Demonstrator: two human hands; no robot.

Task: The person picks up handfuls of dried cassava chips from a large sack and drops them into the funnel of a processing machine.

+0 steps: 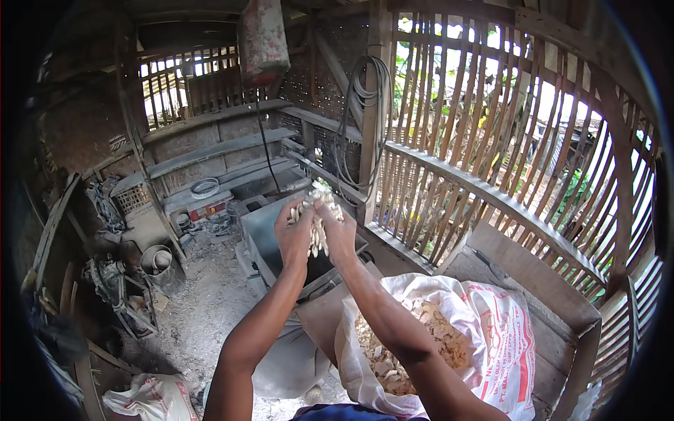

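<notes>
Both arms stretch forward, and my left hand and my right hand are cupped together around a heap of pale dried chips. Some chips hang or fall from between the palms. Below and around the hands sits a grey-green metal hopper, partly hidden by them; its inside looks dark. Under my right forearm stands an open white woven sack with red print. More of the pale chips fill it.
A whitish cloth bag hangs below the hopper. Coiled hose or cable hangs on a post beside the slatted wall. A bucket and a frame of machine parts stand left; another white sack lies nearby. A heavy block hangs overhead.
</notes>
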